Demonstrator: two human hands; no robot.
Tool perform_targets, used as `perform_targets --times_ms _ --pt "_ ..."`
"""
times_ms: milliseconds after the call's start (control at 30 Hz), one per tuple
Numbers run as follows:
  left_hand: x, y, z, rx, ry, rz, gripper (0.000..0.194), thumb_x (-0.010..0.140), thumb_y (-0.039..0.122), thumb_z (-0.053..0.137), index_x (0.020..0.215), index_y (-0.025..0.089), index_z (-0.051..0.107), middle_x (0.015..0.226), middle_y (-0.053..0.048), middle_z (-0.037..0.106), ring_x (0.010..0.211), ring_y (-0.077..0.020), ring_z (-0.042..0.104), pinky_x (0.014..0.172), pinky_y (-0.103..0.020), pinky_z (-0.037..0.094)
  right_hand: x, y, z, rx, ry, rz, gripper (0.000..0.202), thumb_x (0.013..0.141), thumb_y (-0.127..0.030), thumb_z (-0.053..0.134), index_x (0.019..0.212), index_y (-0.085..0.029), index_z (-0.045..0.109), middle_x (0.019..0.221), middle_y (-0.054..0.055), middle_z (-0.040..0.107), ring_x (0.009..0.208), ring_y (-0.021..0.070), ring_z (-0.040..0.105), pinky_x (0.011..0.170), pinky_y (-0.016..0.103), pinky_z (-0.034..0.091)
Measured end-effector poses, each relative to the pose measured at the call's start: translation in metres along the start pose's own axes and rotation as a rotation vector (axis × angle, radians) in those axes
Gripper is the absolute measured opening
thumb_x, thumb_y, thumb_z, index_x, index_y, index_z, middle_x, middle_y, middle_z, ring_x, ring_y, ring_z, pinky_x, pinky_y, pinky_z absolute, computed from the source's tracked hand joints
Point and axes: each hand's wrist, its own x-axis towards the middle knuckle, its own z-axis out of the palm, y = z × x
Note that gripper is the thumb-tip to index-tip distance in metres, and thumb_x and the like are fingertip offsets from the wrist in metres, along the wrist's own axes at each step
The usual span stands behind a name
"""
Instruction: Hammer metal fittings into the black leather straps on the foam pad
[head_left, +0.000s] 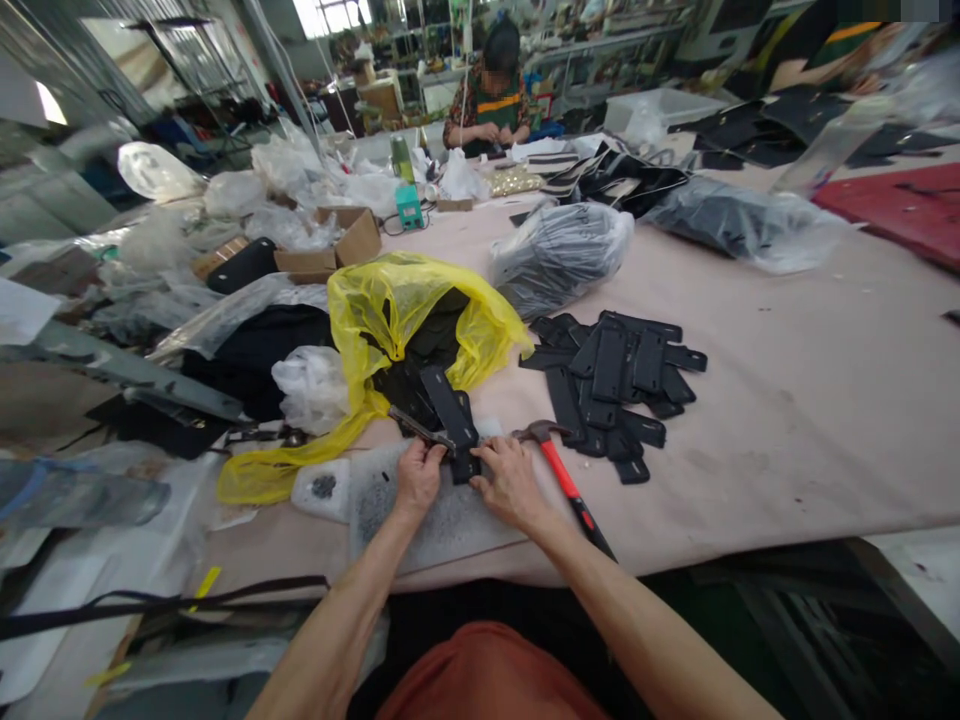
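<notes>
Over a pale, scuffed pad (420, 535), my left hand (420, 478) pinches the left edge of a flat black strap piece (461, 462). A thin, dark, metallic-looking bar (420, 428) reaches my left fingertips; whether they hold it too I cannot tell. My right hand (512, 485) closes its thumb and fingers on the right side of the same piece. Just right of that hand lies a claw hammer (562, 472) with a red and black handle. Beyond the hands, a yellow plastic bag (360, 315) lies open with similar black pieces (442, 335) in it.
Loose black pieces (607, 375) form a pile on the right. A small white container (322, 488) with dark bits stands left of the pad. Behind are a clear-wrapped bundle (562, 255) and a cardboard box (356, 240). A person (491, 100) sits across the table.
</notes>
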Motion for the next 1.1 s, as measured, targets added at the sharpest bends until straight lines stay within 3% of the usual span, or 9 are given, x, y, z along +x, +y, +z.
perform_targets --times_ms 133,300,533,633,833,933,1033,1100 --pt "-0.007 -0.006 -0.008 -0.007 -0.056 0.053 0.017 0.084 0.025 0.053 0.090 0.017 0.067 0.084 -0.003 0.073 0.077 -0.0175 0.067 0.072 -0.028 0.053 0.003 -0.004 -0.001 -0.029 -0.038 0.006 0.033 0.079 -0.027 0.067 0.111 -0.027 0.063 0.115 0.006 0.057 0.105 0.0266 0.045 0.090 0.040 0.033" --pt "-0.014 -0.007 -0.006 0.000 -0.103 0.151 0.019 0.084 0.020 0.052 0.094 0.018 0.069 0.092 -0.005 0.074 0.088 -0.0190 0.068 0.080 -0.030 0.053 0.003 -0.012 0.001 -0.094 -0.068 0.019 0.027 0.079 -0.025 0.064 0.106 -0.025 0.064 0.112 0.008 0.057 0.105 0.0274 0.044 0.088 0.040 0.031" --pt "-0.011 -0.005 -0.004 0.064 -0.091 0.174 0.019 0.083 0.015 0.053 0.096 0.018 0.066 0.089 -0.005 0.073 0.083 -0.0190 0.068 0.074 -0.028 0.051 0.007 -0.017 0.009 -0.082 -0.051 0.075 0.006 0.077 -0.018 0.061 0.082 -0.022 0.063 0.100 0.006 0.060 0.100 0.0253 0.045 0.084 0.038 0.031" --pt "-0.013 -0.005 -0.003 0.114 -0.073 0.192 0.017 0.083 0.015 0.053 0.093 0.018 0.066 0.086 -0.005 0.073 0.079 -0.0194 0.068 0.072 -0.029 0.050 -0.002 -0.021 0.011 0.001 0.009 0.063 0.007 0.079 -0.015 0.055 0.076 -0.020 0.059 0.090 0.004 0.061 0.094 0.0223 0.047 0.084 0.037 0.032" --pt "-0.015 -0.009 -0.002 0.138 -0.064 0.187 0.016 0.084 0.018 0.053 0.094 0.019 0.066 0.082 -0.004 0.072 0.076 -0.0198 0.067 0.069 -0.028 0.049 -0.066 -0.017 -0.004 0.253 0.013 -0.058 0.012 0.087 -0.017 0.047 0.079 -0.021 0.056 0.083 0.003 0.061 0.085 0.0188 0.054 0.080 0.032 0.041" --pt "-0.014 -0.012 -0.003 0.106 -0.064 0.188 0.016 0.083 0.017 0.054 0.094 0.018 0.066 0.082 -0.005 0.072 0.076 -0.0198 0.067 0.068 -0.028 0.049 -0.108 0.004 -0.025 0.275 0.034 0.107 0.011 0.088 -0.023 0.048 0.090 -0.022 0.060 0.082 0.003 0.063 0.081 0.0189 0.059 0.077 0.032 0.046" --pt "-0.013 -0.014 -0.003 0.087 -0.063 0.191 0.014 0.083 0.018 0.054 0.092 0.018 0.066 0.084 -0.005 0.073 0.077 -0.0202 0.067 0.069 -0.028 0.049 -0.156 0.036 -0.049 0.255 0.061 0.338 0.026 0.087 -0.032 0.051 0.110 -0.023 0.057 0.071 -0.001 0.063 0.068 0.0191 0.061 0.068 0.033 0.050" --pt "-0.013 -0.014 -0.003 0.084 -0.058 0.191 0.014 0.083 0.019 0.055 0.091 0.018 0.066 0.084 -0.005 0.073 0.078 -0.0203 0.068 0.070 -0.028 0.049 -0.192 0.059 -0.059 0.196 0.011 0.464 0.021 0.088 -0.040 0.047 0.091 -0.025 0.062 0.064 -0.001 0.063 0.060 0.0197 0.061 0.059 0.032 0.049"
